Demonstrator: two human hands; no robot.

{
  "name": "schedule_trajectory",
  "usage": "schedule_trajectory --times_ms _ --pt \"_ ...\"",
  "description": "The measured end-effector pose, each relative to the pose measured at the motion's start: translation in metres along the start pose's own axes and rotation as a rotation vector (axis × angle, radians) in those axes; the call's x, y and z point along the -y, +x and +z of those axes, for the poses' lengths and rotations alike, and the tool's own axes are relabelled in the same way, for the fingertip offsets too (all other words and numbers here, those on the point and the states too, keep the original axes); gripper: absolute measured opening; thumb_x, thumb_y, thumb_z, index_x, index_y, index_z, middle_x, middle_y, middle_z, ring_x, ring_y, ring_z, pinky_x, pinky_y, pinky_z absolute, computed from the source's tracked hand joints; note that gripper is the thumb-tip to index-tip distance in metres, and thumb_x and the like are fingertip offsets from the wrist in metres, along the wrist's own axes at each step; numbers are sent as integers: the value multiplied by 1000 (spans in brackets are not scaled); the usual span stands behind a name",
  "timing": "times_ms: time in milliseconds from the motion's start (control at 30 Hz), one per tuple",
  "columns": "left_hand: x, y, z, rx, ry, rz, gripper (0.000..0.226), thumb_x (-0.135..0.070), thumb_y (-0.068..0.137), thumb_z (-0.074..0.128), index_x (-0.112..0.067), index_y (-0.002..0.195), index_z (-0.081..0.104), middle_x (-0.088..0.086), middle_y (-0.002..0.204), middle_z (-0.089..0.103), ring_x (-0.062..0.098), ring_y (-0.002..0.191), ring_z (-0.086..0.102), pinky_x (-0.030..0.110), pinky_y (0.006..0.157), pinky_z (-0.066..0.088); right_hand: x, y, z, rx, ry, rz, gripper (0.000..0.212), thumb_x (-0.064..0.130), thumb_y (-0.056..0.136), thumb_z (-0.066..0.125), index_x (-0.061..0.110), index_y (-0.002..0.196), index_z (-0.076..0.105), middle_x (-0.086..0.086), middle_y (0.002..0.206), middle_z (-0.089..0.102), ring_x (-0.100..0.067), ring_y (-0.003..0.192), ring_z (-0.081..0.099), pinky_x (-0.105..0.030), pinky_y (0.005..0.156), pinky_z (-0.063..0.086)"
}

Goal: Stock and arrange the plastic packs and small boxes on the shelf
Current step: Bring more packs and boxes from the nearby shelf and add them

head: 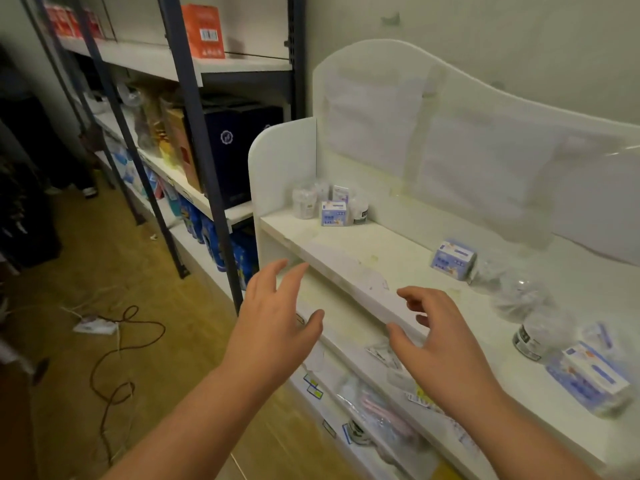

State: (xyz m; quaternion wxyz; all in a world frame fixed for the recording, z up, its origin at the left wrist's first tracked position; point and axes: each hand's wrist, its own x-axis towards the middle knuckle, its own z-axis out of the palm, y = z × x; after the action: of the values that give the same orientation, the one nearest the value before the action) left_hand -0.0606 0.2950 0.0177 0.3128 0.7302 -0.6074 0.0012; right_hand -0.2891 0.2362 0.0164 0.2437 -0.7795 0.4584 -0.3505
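Head view. Both hands empty, in front of the white shelf [346, 268] front edge.

Left hand [273, 327]: fingers spread wide and fairly straight, holding nothing, just short of the shelf's front lip. Right hand [440, 344]: fingers loosely curled, thumb apart, holding nothing, over the lip of the top board.

Stock positions:
- Ahead of the left hand, far back corner: a small cluster of clear plastic packs [304, 202] and small boxes [334, 213], upright and touching one another.
- Ahead and right of the right hand: one lone blue-white box [453, 259], tilted, beside crumpled clear packs [519, 296].
- Far right of the right hand: a larger blue-white box [592, 379] in film wrap, near the shelf front edge.
- Below both hands, lower tier: more wrapped packs [381, 407], loosely heaped.

Judged step: reaching for the next item to place or straighten. Loose items on the right are well apart from the tidy corner cluster.

To do it well: take the boxes by their firm sides, not the film; clear packs look slippery and crushable, so grip lightly with both hands. Set each upright, front face out, touching its neighbour in a row.

Writing: box print is blurred, unreadable. An orange carton [202, 31] on the metal rack [180, 74] beyond the left hand shows a barcode; its text is illegible.
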Motion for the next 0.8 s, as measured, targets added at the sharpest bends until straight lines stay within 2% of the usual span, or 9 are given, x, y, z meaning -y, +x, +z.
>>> schedule_trajectory --times_ms 167,367,533,700,800 --pt "22 41 12 22 25 -1 72 -53 87 60 -35 149 27 -10 152 23 11 143 17 34 112 31 -17 60 33 -35 133 71 40 27 85 68 40 119 52 23 117 51 5 111 51 -24 96 46" --pt "47 126 30 50 96 -1 74 -55 87 58 -39 150 22 -11 154 21 12 145 13 35 114 26 -47 159 68 -37 100 56 40 30 84 68 39 119 51 18 118 48 0 109 51 -26 95 45" --pt "65 191 47 54 102 -34 74 -60 85 53 -44 148 18 -16 154 17 11 145 13 38 114 31 -68 247 89 42 -56 -12 46 36 84 65 32 128 51 17 123 44 -6 112 49 -22 86 38" --pt "88 233 70 66 97 -81 74 -59 85 58 -45 147 19 -15 154 17 11 143 14 35 111 31 -76 315 115 149 -249 -81 54 34 84 66 23 134 49 2 134 44 -20 120 47 -32 93 43" --pt "104 259 85 74 89 -51 74 -57 85 59 -43 147 21 -12 152 20 11 140 18 32 108 31 -77 342 136 300 -406 -79 60 40 84 62 26 139 40 -1 147 31 -23 131 35 -36 93 46"
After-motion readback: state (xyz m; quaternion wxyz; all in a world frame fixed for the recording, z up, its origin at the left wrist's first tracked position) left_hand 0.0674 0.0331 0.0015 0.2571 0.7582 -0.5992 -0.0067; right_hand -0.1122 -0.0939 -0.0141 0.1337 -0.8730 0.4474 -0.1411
